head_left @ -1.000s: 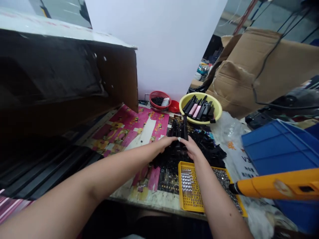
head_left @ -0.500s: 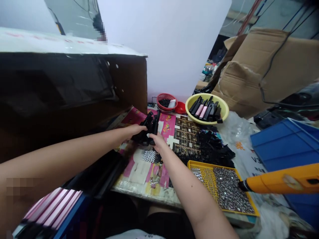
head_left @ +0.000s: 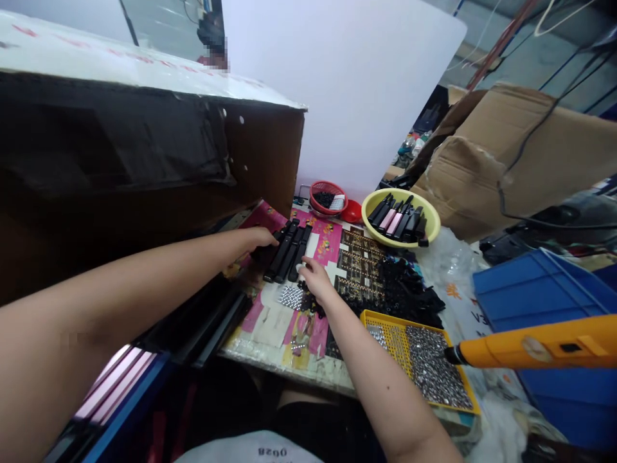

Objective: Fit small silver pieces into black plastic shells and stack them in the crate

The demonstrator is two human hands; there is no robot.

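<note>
Fingers of the right hand (head_left: pixel 317 281) are loosely parted just beside the black pieces (head_left: pixel 284 252), mid-frame; the left hand (head_left: pixel 263 238) reaches their left side (its fingertips are hidden, so I cannot tell their grip). Beyond, right of centre, a yellow bowl (head_left: pixel 434 225) holds pink pieces (head_left: pixel 387 220)

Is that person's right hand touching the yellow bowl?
Apart: the head view plainly shows patterned tabletop between the right hand and the yellow bowl.
</note>
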